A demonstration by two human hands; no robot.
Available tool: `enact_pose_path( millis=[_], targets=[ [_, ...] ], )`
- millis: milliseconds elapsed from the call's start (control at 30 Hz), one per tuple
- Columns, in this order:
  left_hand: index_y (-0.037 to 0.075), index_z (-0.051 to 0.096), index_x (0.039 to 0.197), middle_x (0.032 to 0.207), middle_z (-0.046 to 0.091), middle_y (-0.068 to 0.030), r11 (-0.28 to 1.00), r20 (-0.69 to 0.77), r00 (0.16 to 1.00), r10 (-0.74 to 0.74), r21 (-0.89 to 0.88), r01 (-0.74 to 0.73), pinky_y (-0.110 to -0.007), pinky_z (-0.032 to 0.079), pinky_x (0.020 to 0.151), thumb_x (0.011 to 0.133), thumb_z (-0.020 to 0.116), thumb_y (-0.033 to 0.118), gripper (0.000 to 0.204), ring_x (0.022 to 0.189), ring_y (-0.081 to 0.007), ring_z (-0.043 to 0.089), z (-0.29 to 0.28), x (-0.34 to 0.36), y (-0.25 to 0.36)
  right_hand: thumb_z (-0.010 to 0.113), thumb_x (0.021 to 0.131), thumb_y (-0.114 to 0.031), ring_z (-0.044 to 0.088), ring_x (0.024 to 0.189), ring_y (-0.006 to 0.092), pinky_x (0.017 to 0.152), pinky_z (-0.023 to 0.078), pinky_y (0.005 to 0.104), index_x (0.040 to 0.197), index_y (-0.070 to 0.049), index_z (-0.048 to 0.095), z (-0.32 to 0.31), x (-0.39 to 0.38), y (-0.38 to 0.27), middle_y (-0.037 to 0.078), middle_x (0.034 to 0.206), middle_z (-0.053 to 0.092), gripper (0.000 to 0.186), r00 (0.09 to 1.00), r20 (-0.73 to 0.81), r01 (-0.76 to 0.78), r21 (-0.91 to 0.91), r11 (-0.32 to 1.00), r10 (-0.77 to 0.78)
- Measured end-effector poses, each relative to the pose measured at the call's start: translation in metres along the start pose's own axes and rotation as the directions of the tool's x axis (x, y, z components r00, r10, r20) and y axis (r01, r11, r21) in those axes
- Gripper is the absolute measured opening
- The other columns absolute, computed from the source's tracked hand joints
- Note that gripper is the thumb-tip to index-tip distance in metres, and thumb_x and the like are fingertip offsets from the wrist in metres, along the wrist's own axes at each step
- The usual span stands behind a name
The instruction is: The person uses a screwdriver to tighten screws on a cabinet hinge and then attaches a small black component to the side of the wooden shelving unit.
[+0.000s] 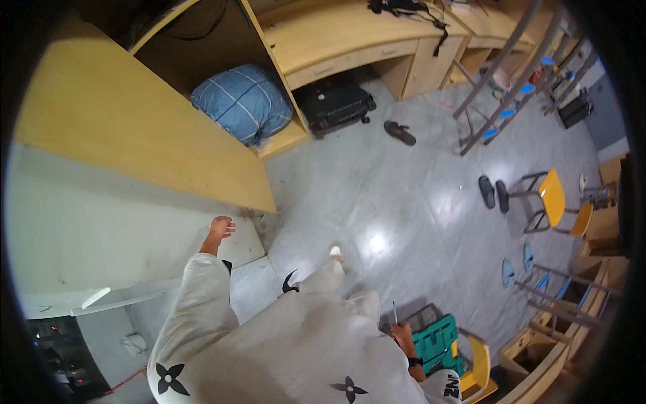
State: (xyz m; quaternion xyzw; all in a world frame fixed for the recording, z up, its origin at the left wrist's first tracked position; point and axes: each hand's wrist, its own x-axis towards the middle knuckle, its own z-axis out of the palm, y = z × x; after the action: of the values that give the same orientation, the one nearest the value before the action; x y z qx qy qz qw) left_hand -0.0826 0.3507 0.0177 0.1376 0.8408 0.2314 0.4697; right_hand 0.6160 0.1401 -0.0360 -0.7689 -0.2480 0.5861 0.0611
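Note:
My left hand (223, 227) reaches out at the left, fingers loosely stretched and holding nothing. It is beside the white wall (134, 209), just below the lower edge of a large open wooden cabinet door (141, 114); I cannot tell whether it touches either. Low on the right, my right hand (402, 330) is closed around what looks like a screwdriver (395, 310). Its thin pale shaft points up and its handle is hidden in the fist. Right beside that hand lies an open green tool case (436, 343) on a yellow chair (479, 363).
Inside the open cabinet sits a blue checked bedding bundle (243, 104). A black suitcase (336, 106) lies under the wooden desk (336, 40). Dark slippers (494, 194), a brown shoe (400, 132), another yellow chair (552, 197) and metal ladders (501, 81) stand about the grey floor (350, 188).

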Motion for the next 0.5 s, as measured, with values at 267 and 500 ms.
enact_pose_path(
  millis=[267, 500],
  targets=[
    [0.011, 0.058, 0.102, 0.094, 0.066, -0.0091, 0.991, 0.363, 0.932, -0.001, -0.122, 0.048, -0.037, 0.051, 0.067, 0.084, 0.058, 0.029, 0.025, 0.077, -0.0215, 0.064, 0.127, 0.042, 0.035, 0.059, 0.084, -0.047, 0.048, 0.038, 0.0164, 0.038, 0.043, 0.0308, 0.052, -0.001, 0.049, -0.046, 0.099, -0.26, 0.005, 0.048, 0.048, 0.057, 0.986, -0.02, 0.158, -0.19, 0.969, -0.164],
    [0.008, 0.058, 0.102, 0.093, 0.066, -0.007, 1.0, 0.407, 0.913, -0.024, 0.026, 0.014, -0.033, 0.051, 0.065, 0.084, 0.057, 0.031, 0.029, 0.075, -0.0192, 0.063, 0.241, 0.06, 0.171, 0.052, 0.09, -0.045, 0.048, 0.036, 0.0175, 0.036, 0.044, 0.0329, 0.061, 0.001, 0.054, -0.094, 0.218, -0.454, 0.006, 0.048, 0.048, 0.054, 0.934, 0.196, 0.335, -0.199, 0.921, -0.298]
  ],
)
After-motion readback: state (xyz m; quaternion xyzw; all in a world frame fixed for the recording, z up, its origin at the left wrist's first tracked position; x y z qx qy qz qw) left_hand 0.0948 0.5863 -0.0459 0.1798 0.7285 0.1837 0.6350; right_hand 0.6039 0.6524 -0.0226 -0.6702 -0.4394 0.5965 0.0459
